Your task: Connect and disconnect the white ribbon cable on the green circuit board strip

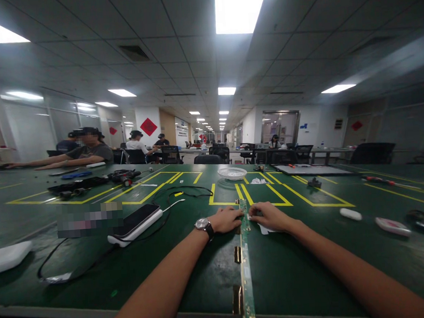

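Observation:
A long narrow green circuit board strip (246,273) runs from the table's front edge away from me. My left hand (226,220), with a wristwatch on the wrist, rests on the strip's left side near its far end, fingers curled onto it. On the strip's right side, my right hand (269,216) presses its fingers down at the same spot, partly over a small white piece (265,230) on the table. Both hands look closed on the strip. Gold flex tabs (237,254) stick out from the strip's left edge.
The green table (307,268) has yellow tape lines. A phone on a white power bank (135,222) with black cables lies left. A white basket (232,172) sits further back. Small white items (351,213) lie right. People sit at the far left.

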`<state>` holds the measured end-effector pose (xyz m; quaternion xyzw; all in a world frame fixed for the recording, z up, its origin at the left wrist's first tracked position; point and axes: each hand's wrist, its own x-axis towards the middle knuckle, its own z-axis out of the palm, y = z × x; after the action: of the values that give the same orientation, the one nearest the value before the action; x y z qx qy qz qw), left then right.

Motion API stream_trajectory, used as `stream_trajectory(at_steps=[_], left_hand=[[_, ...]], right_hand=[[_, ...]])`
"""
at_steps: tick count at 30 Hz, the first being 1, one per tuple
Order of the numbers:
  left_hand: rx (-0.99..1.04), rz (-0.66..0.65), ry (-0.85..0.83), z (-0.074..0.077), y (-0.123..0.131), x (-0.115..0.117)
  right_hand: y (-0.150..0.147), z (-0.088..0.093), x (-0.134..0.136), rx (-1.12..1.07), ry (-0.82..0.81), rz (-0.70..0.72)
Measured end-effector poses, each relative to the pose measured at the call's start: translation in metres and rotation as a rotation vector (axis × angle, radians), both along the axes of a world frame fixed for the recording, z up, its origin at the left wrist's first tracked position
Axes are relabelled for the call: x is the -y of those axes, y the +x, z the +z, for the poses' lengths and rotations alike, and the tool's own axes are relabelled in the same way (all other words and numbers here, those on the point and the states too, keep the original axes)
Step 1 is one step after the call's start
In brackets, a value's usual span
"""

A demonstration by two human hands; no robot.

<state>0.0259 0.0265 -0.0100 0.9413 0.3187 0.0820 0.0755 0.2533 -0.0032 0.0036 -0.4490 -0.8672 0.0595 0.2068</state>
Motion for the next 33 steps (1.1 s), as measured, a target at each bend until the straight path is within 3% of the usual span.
stream_trajectory(at_steps=[7,14,19,23,29,33], left_hand=[[0.001,0.018,-0.014,0.003,-0.001,0.006],[0.095,0.099,0.032,0.006,0.0,0.007],[0.142,0.177,0.114,0.002,-0.003,0.002],[0.117,0.192,0.131,0.001,-0.004,0.002],[0.148,0.254,0.165,0.001,-0.002,0.001],[0.147,0.258,0.157,0.001,-0.003,0.001]], right_hand=[[0.006,-0.001,-0.004,0.025,-0.003,-0.009],[0.004,0.0,-0.008,-0.009,0.132,0.152],[-0.004,-0.003,-0.007,0.088,0.075,0.2],[0.005,-0.005,-0.014,0.169,0.107,0.025],[0.034,-0.005,-0.026,0.381,0.098,-0.463],[0.053,-0.004,-0.028,0.434,0.047,-0.614]])
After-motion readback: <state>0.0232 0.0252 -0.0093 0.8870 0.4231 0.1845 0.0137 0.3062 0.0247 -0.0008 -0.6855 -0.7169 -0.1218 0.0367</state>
